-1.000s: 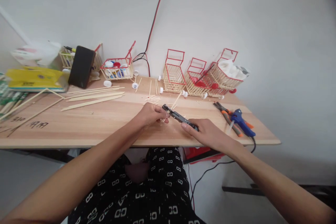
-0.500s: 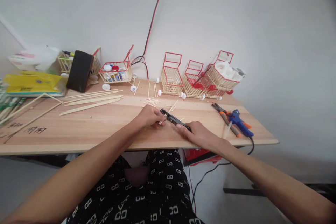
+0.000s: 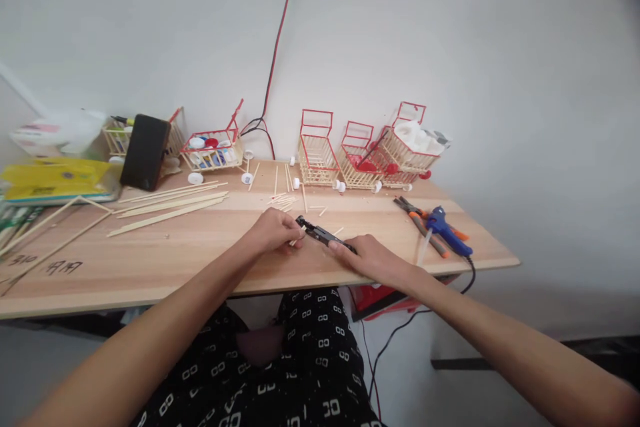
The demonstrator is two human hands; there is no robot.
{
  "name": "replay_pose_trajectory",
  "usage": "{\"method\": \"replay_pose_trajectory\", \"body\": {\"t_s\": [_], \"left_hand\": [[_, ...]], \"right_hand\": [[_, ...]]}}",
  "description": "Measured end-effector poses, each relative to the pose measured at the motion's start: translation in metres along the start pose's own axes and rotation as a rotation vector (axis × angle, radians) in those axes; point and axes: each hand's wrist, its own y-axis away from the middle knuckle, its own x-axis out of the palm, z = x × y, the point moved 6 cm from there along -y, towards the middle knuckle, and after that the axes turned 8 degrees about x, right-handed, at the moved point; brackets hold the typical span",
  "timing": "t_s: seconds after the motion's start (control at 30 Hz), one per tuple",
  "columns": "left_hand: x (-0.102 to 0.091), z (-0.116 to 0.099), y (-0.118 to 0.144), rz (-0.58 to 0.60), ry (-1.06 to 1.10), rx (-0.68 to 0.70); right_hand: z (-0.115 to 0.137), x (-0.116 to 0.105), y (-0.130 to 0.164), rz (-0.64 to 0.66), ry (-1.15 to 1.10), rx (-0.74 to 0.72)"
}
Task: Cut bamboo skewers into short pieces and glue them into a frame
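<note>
Both hands sit a little lower and further left in view than a second ago, and the far clutter has slid the same way; the camera has tipped, while the grip on the tool looks unchanged. Work at the near edge goes on without a break.

Nearest: patterned dark trousers under the table (image 3: 150, 267) edge, forearms reaching in from both sides.

Right hand (image 3: 373, 257) is closed round the rear of a black cutter (image 3: 320, 235), index finger laid along its top. The cutter points up and left, nose toward the left hand.

Left hand (image 3: 273, 230) is curled, fingertips pinched on a short stick (image 3: 299, 233) right at the cutter's nose. Stick and nose touch or nearly so; whether the stick sits inside the blades I cannot tell.

Just beyond: short offcuts (image 3: 285, 200) scattered on the board. Right of the hands, pliers (image 3: 417, 217) and a blue glue gun (image 3: 447, 230) lie side by side, cord dropping off the table.

Left, long sticks (image 3: 170, 203) lie in a loose bundle.

Far edge against the wall: three stick carts (image 3: 360, 153) with red frames, another cart (image 3: 213, 147) holding bottle caps, a dark phone (image 3: 145, 152) leaning upright, a yellow packet (image 3: 55, 173). A red cable (image 3: 275, 47) runs up the wall.
</note>
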Motion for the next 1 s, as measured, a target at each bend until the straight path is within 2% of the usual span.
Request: {"method": "replay_pose_trajectory", "body": {"t_s": [0.1, 0.17, 0.27, 0.37, 0.43, 0.47, 0.67, 0.87, 1.0], "left_hand": [[-0.019, -0.003, 0.004, -0.039, -0.041, 0.06], [-0.037, -0.009, 0.002, -0.129, -0.055, 0.107], [-0.054, -0.023, -0.013, -0.242, -0.218, 0.188], [-0.044, -0.037, -0.04, -0.245, -0.585, 0.267], [-0.032, -0.039, -0.059, -0.241, -0.829, 0.212], [-0.026, -0.038, -0.067, -0.24, -0.864, 0.193], [-0.004, -0.039, -0.092, -0.199, -1.063, 0.072], [0.0, -0.054, -0.093, -0.122, -1.16, -0.014], [-0.003, -0.051, -0.092, -0.103, -1.166, -0.05]], "right_hand": [[-0.004, -0.007, 0.0, -0.025, -0.054, -0.055], [-0.009, -0.016, -0.004, -0.129, -0.157, -0.073], [-0.019, -0.027, -0.018, -0.35, -0.492, -0.078], [-0.03, -0.027, -0.036, -0.572, -0.87, -0.077], [-0.036, -0.022, -0.046, -0.649, -1.055, -0.044], [-0.038, -0.02, -0.048, -0.67, -1.103, -0.034], [-0.046, -0.019, -0.048, -0.673, -1.105, -0.071], [-0.044, -0.018, -0.048, -0.688, -0.909, -0.126], [-0.038, -0.021, -0.045, -0.697, -0.757, -0.149]]}}
